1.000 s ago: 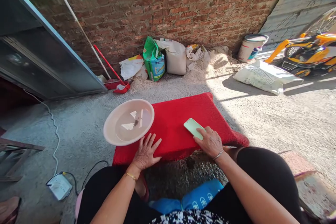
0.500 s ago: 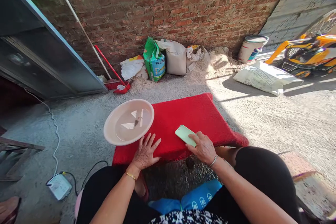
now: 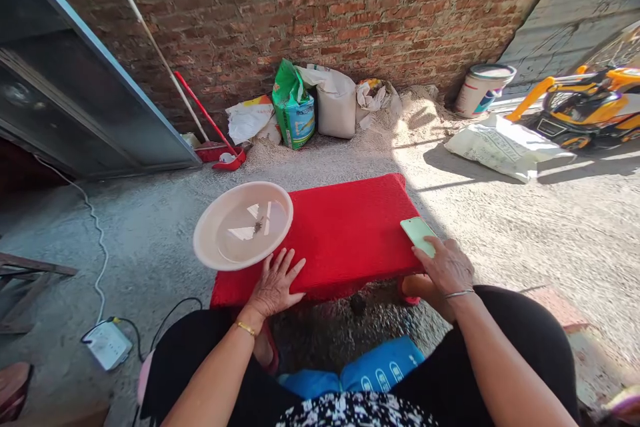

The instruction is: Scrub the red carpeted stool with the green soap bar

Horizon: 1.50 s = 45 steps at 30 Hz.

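Note:
My left hand lies flat with fingers spread on the near edge of a red cloth, which covers a low table. Just beyond its fingertips stands a wide pale pink basin of water, with a small dark clump in it and bright reflections on the surface. Over at the table's right edge, my right hand grips the near end of a flat pale green phone between thumb and fingers. The phone's far end points up and left; whether it touches the cloth I cannot tell.
Bags, one green and one white, lean against the brick wall. A red dustpan, a bucket, an empty-looking sack and a yellow toy digger stand beyond. A power strip lies at left.
My right hand has moved right with the phone, from the table's middle to its right edge. The cloth's right corner no longer hangs out sideways. My left hand has stayed in place.

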Motion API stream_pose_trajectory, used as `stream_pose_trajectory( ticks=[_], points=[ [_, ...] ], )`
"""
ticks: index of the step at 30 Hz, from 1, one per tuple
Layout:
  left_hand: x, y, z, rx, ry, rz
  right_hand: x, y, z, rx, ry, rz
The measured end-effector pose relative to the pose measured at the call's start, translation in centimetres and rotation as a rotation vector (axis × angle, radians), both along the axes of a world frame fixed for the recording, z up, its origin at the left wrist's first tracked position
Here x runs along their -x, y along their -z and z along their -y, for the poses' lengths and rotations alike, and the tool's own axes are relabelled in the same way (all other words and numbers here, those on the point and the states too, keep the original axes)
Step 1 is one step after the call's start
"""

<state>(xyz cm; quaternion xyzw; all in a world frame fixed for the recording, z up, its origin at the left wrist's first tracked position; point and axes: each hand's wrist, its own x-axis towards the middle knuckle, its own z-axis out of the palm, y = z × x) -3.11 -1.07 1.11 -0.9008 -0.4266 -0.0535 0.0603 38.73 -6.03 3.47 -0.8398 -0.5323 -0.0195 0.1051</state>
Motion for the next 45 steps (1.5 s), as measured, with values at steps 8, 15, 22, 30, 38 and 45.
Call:
stream_pose_trajectory(
  ticks=[8, 15, 22, 30, 38, 45],
  points=[
    [0.0, -0.1, 0.0, -0.011, 0.000, -0.016, 10.3, 0.8, 1.1, -0.145, -0.752, -0.139],
    [-0.1, -0.1, 0.0, -0.008, 0.000, -0.001, 1.9, 0.6, 1.5, -0.037, -0.335, -0.035],
    [0.1, 0.4, -0.1, -0.008, 0.011, 0.019, -1.5, -1.0, 1.8, -0.118, 0.011, -0.136],
    [0.1, 0.2, -0.1, -0.005, 0.010, -0.004, 8.1, -0.8, 2.0, -0.104, -0.828, -0.198],
    [-0.1, 0.0, 0.0, 0.004, 0.007, 0.003, 1.1, 0.4, 1.0, -0.290, -0.398, -0.210],
    [0.1, 0.3, -0.1, -0.002, 0.010, -0.011, 6.2, 0.8, -2.0, -0.159, -0.484, -0.086]
  ],
)
